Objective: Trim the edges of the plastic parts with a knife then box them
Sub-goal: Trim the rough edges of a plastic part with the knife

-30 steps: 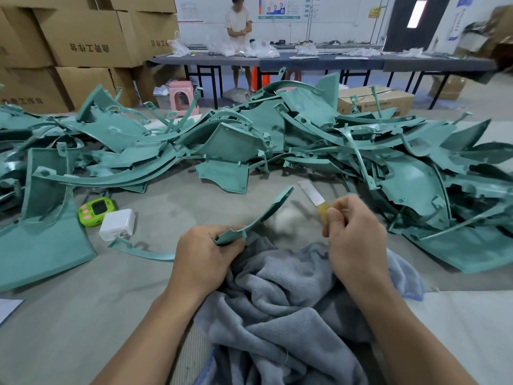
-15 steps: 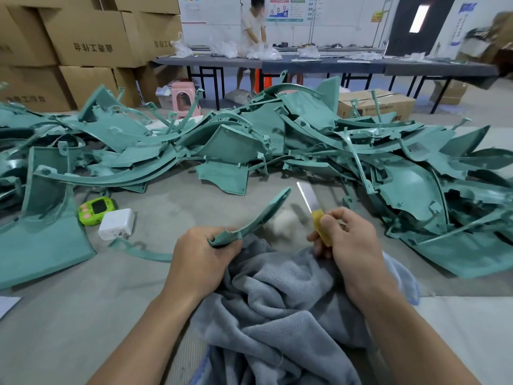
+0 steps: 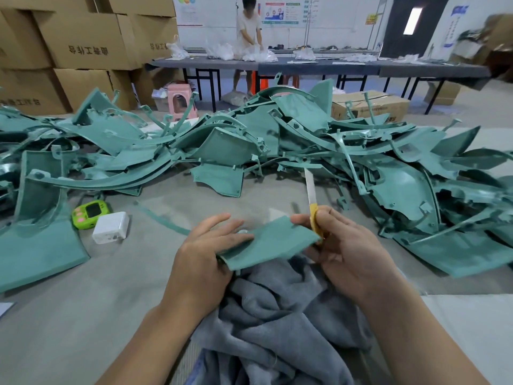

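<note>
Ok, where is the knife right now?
Head view, right of centre: the right hand grips the knife by its yellow handle, blade pointing toward the pile of parts, right beside the plastic part.

A grey towel (image 3: 277, 315) is laid on the worktop (image 3: 83, 315); plastic parts (image 3: 277, 140) are heaped beyond it, a green gadget (image 3: 90, 213) and white adapter (image 3: 111, 227) left of it.
</note>
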`<state>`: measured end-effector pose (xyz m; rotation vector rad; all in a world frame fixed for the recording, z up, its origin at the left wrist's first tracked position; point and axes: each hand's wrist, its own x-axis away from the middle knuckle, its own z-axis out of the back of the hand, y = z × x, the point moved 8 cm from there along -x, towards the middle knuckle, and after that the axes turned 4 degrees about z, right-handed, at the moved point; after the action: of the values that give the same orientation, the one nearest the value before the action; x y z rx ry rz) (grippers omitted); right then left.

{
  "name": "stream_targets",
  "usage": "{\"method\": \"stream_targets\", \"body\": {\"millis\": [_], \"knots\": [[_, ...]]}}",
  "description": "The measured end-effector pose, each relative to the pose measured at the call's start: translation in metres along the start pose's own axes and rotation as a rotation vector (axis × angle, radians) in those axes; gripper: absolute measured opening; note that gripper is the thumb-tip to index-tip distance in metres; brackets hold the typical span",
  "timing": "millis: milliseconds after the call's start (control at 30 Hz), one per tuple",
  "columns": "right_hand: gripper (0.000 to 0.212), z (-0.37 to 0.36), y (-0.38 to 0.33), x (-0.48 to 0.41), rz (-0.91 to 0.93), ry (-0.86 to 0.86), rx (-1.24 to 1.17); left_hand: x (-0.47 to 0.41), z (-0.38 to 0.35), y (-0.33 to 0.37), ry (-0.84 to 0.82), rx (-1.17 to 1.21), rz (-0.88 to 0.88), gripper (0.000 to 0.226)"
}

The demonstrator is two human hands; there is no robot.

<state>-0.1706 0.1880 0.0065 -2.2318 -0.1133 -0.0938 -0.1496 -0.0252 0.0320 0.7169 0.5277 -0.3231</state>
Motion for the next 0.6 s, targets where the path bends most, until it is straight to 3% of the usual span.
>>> {"method": "stream_targets", "body": {"millis": [100,200,267,433,600], "knots": [[0.016,0.002,-0.015,0.002,0.213,0.083,0.037,-0.001,0.009,-0.011,0.084,0.019,0.193,0.074],[0.021,-0.003,-0.034,0.011,0.457,0.092,0.204,0.000,0.013,-0.002,0.053,0.067,0.166,0.090],[0.017,-0.013,-0.038,0.016,0.540,0.022,0.321,0.003,0.010,0.011,0.004,0.057,0.093,0.084],[0.013,-0.043,-0.012,0.021,0.523,-0.160,0.688,0.012,0.003,0.028,0.048,-0.077,0.035,0.046],[0.018,-0.031,-0.024,0.030,0.694,0.103,0.948,0.012,0.001,0.013,0.059,-0.081,0.132,0.039]]}}
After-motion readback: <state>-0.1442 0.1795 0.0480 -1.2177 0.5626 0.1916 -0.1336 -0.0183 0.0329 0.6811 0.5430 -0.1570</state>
